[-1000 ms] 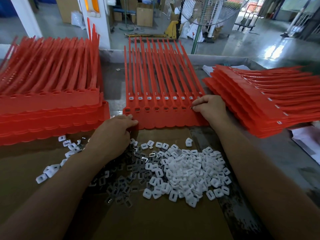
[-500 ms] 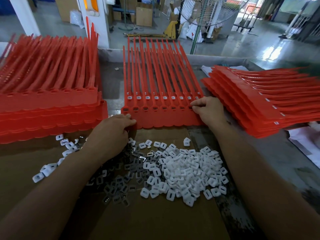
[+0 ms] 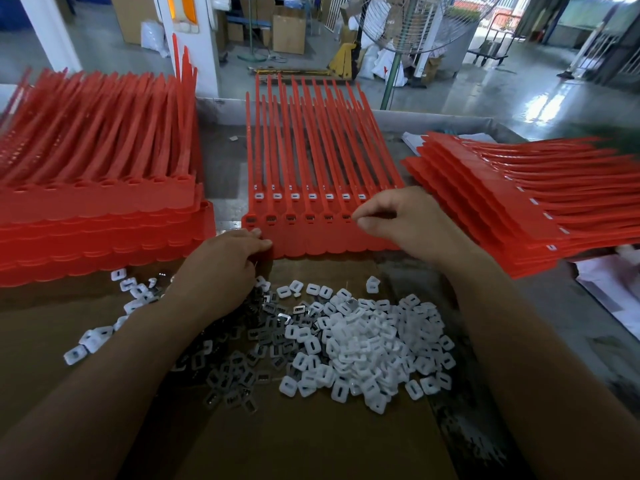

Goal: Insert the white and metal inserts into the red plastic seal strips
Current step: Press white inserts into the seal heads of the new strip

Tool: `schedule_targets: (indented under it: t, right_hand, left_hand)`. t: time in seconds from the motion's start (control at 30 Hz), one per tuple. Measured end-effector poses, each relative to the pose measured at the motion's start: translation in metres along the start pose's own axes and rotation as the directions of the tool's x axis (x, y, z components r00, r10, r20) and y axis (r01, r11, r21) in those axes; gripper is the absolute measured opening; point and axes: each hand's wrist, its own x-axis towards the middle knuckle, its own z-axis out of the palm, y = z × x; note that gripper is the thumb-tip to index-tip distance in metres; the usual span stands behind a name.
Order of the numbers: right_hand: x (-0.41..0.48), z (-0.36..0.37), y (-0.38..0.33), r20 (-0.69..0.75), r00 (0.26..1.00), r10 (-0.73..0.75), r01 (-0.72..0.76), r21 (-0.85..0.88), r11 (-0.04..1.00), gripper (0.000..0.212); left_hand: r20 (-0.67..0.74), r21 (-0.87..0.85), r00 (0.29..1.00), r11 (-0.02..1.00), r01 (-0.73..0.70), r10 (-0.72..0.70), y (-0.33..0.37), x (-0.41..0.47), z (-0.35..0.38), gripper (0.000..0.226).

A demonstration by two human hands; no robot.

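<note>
Two bare forearms reach forward from the near edge. The left hand [image 3: 225,271] lies knuckles up with its fingers curled, thumb and forefinger gripping the near-left corner of the middle sheet of red seal strips [image 3: 311,150]. The right hand [image 3: 408,220] hovers over the right part of that sheet's head band, wrist raised, forefinger and thumb drawn close together and pointing left. Whether anything sits between those fingertips cannot be told.

Between the two hands, the sheet's head band shows a row of seated white inserts [image 3: 294,196] and, nearer the wrists, a row of seated metal inserts [image 3: 290,219].

Under both forearms lies a cardboard sheet [image 3: 311,441]. It carries a heap of loose white inserts [image 3: 374,344] between the forearms, closer to the right one. A darker heap of loose metal inserts [image 3: 242,362] lies just beside the left forearm, and a few white ones are scattered outside it.

Beyond the left hand's outer side stands a tall stack of red strips [image 3: 97,209]. A second stack [image 3: 512,202], fanned out, lies outside the right hand.
</note>
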Motion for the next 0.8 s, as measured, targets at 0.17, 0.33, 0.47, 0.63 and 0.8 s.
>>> schedule_targets:
  t: [0.17, 0.33, 0.47, 0.63, 0.8]
  right_hand:
    - [-0.017, 0.030, -0.041, 0.343, 0.925, -0.165, 0.201, -0.072, 0.977, 0.011]
    - [-0.021, 0.045, -0.050, 0.440, 0.879, -0.183, 0.266, -0.135, 0.955, 0.014]
    - [-0.020, 0.052, -0.052, 0.473, 0.871, -0.132, 0.239, -0.175, 0.955, 0.016]
    - [-0.020, 0.057, -0.053, 0.484, 0.868, -0.112, 0.215, -0.164, 0.963, 0.012]
    - [-0.021, 0.055, -0.051, 0.510, 0.853, -0.114, 0.193, -0.104, 0.976, 0.004]
  left_hand:
    - [-0.008, -0.006, 1.000, 1.000, 0.010, -0.010, -0.001, 0.000, 0.002, 0.051]
    - [-0.025, -0.030, 1.000, 0.999, 0.013, -0.014, -0.002, -0.001, 0.002, 0.050]
    - [-0.025, -0.032, 1.000, 0.999, 0.015, -0.016, -0.004, -0.001, 0.003, 0.050]
    - [-0.022, -0.040, 1.000, 0.999, 0.015, -0.016, -0.003, -0.001, 0.002, 0.050]
    - [-0.019, -0.042, 1.000, 0.999, 0.018, -0.019, -0.003, -0.001, 0.002, 0.050]
